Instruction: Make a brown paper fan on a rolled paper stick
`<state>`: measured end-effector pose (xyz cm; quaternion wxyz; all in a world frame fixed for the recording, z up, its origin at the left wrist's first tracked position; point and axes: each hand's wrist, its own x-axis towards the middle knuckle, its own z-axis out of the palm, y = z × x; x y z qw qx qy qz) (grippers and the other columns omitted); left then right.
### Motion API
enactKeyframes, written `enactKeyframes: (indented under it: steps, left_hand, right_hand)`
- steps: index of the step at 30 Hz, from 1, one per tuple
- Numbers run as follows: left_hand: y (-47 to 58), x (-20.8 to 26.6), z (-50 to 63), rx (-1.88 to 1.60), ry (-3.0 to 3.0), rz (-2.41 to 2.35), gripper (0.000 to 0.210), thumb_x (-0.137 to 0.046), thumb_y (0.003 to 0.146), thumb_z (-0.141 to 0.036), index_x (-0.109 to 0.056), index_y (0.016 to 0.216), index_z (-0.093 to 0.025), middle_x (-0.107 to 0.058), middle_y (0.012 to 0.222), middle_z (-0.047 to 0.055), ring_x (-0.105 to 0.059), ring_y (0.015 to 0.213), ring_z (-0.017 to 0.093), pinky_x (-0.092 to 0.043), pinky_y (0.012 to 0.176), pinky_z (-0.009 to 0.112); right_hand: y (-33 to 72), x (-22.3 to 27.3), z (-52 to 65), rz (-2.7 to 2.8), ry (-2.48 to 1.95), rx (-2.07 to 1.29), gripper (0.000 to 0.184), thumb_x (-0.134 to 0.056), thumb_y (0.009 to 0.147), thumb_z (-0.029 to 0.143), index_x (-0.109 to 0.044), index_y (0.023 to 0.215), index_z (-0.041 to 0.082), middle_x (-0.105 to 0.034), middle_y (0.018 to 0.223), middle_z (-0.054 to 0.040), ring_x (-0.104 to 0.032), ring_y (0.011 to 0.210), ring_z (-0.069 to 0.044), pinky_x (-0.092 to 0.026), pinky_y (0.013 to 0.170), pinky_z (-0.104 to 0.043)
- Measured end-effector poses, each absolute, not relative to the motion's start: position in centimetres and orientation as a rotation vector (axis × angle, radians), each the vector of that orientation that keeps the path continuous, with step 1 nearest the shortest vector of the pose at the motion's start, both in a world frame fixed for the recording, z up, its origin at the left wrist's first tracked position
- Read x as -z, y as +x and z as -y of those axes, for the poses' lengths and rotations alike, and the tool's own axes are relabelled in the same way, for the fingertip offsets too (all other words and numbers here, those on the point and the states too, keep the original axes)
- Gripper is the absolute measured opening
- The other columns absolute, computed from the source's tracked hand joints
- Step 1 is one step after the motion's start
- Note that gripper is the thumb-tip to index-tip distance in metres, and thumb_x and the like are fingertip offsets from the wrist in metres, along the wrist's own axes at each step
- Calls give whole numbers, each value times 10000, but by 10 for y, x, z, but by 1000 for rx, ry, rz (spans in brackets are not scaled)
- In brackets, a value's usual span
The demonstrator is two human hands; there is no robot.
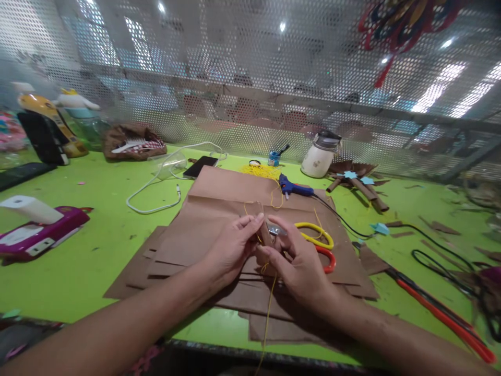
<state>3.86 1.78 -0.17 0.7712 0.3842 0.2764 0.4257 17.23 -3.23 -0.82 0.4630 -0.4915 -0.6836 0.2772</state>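
My left hand point(235, 248) is closed, its thumb and fingertips pinching a small rolled piece of brown paper point(265, 234). My right hand point(299, 261) curls around the same piece from the other side, fingers bent. A thin yellow thread point(269, 308) runs from the paper piece down past the table's front edge. Scissors point(330, 242) with one yellow and one red-orange handle lie just beyond my right hand, partly covered by it. Beneath both hands is a stack of brown paper sheets point(219, 183).
A blue glue gun point(297, 187) rests on the paper's far right, its black cord trailing right. Behind it are a heap of yellow thread point(258, 169) and a white jar point(320, 156). A red-and-black tool point(438, 308) lies right. Purple power strip point(62, 227) and white cable point(144, 210) occupy the left.
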Motion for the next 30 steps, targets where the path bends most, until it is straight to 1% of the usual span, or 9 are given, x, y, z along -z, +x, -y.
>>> enactKeyframes:
  steps: [5, 9, 15, 21, 26, 30]
  left_hand:
    - [39, 0, -16, -932, 840, -635, 252, -626, 769, -358, -586, 714, -116, -584, 626, 10, -511, 543, 83, -366, 516, 197]
    - [39, -1, -17, -963, 832, -659, 256, -634, 761, -363, -583, 703, -119, -581, 612, 0, -506, 529, 76, -373, 529, 200]
    - [37, 0, -22, -1010, 813, -692, 240, -661, 739, -342, -595, 684, -118, -600, 657, 10, -524, 572, 81, -388, 566, 208]
    - [36, 1, -23, -1002, 765, -680, 201, -674, 732, -291, -595, 677, -115, -583, 635, 2, -519, 559, 78, -381, 538, 199]
    - [36, 1, -23, -1037, 786, -675, 212, -681, 721, -296, -589, 671, -112, -580, 627, 5, -520, 556, 84, -391, 543, 206]
    - [37, 1, -24, -1083, 796, -674, 216, -681, 724, -299, -572, 672, -120, -563, 626, -11, -506, 565, 72, -399, 563, 194]
  right_hand:
    - [171, 7, 35, 1740, -1166, -615, 478, -555, 830, 223, -403, 1283, 226, -499, 675, 44, -474, 587, -110, -403, 598, -235]
    - [172, 5, 36, 1766, -1186, -560, 473, -561, 827, 251, -418, 1276, 217, -507, 684, 39, -473, 594, -114, -407, 606, -238]
    - [173, 7, 36, 1768, -1215, -601, 467, -547, 828, 239, -409, 1273, 216, -491, 644, 45, -474, 579, -124, -410, 599, -244]
    - [173, 5, 37, 1834, -1202, -499, 459, -523, 833, 212, -415, 1278, 244, -537, 708, 17, -508, 626, -146, -429, 648, -267]
    - [172, 4, 37, 1887, -1238, -451, 442, -513, 846, 222, -414, 1276, 221, -544, 725, 5, -507, 639, -152, -424, 649, -271]
    - [173, 6, 36, 1870, -1263, -483, 450, -530, 834, 212, -421, 1271, 217, -550, 724, 10, -513, 636, -144, -418, 642, -264]
